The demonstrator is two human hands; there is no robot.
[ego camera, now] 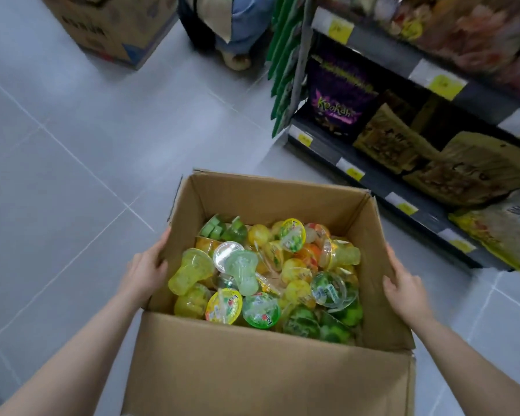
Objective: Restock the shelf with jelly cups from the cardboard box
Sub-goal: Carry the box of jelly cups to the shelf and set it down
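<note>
An open cardboard box fills the lower middle of the head view, above a grey tiled floor. Inside lie several jelly cups in yellow, green and orange, heaped loosely. My left hand grips the box's left wall, its thumb over the top edge. My right hand presses flat against the outside of the right wall. The shelf stands to the right, its lower tiers stocked with bagged snacks.
A purple snack bag and brown bags sit on the shelf tiers. Green packets hang at the shelf's end. Another cardboard box and a person's foot are on the floor at the top.
</note>
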